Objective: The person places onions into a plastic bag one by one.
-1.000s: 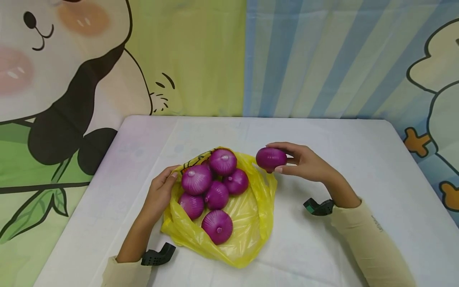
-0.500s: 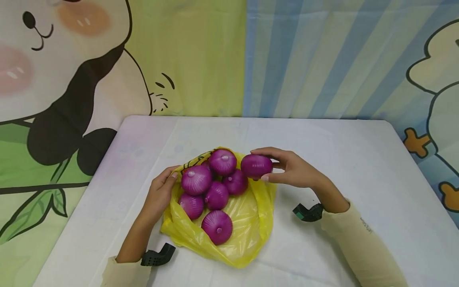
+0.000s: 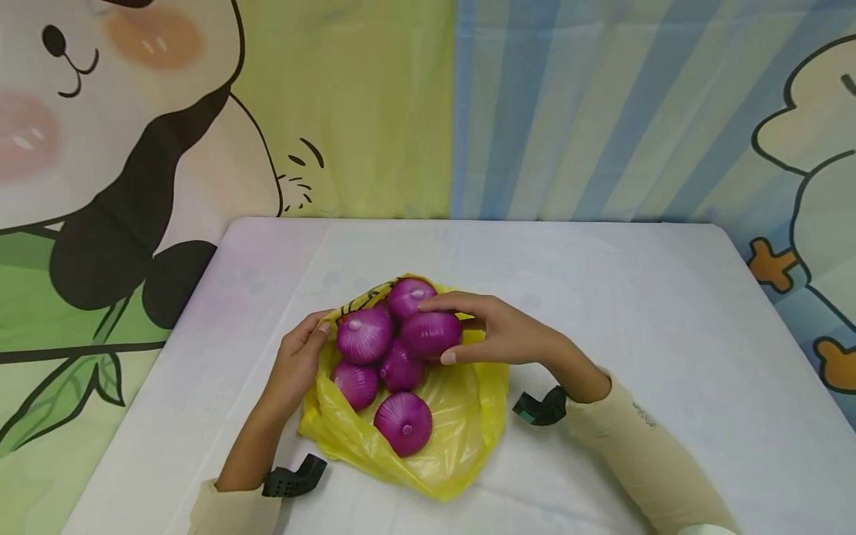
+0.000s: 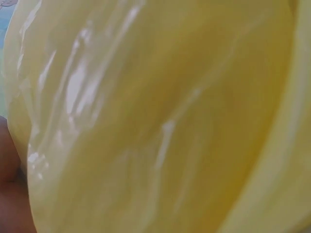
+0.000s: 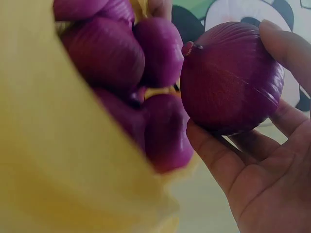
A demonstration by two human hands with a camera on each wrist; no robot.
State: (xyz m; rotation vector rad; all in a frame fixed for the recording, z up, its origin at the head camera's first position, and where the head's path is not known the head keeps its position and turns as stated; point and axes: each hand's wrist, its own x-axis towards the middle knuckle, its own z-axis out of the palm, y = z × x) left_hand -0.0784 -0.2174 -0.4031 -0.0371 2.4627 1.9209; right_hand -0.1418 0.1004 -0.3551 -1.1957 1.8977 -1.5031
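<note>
A yellow plastic bag (image 3: 461,423) lies open on the table with several purple onions in it, one of them a lone onion (image 3: 403,424) nearer the front. My left hand (image 3: 299,360) pinches the bag's left rim between thumb and fingers. In the left wrist view the yellow plastic (image 4: 146,121) fills nearly everything. My right hand (image 3: 508,331) grips an onion (image 3: 431,334) by its sides, above the other onions. The right wrist view shows this held onion (image 5: 233,80) between thumb and fingers, with bagged onions (image 5: 104,56) beside it. Some onions are partly hidden beneath it.
The bag rests on a white-covered table (image 3: 635,297). Behind it hangs a cartoon-printed backdrop (image 3: 374,111) that reaches the table's back edge. A black wrist mount (image 3: 294,476) sits at the left wrist, another black mount (image 3: 540,406) at the right.
My right hand has carried its onion leftward and slightly nearer, from beside the bag's right rim to over the onions inside. The left hand keeps its hold on the rim.
</note>
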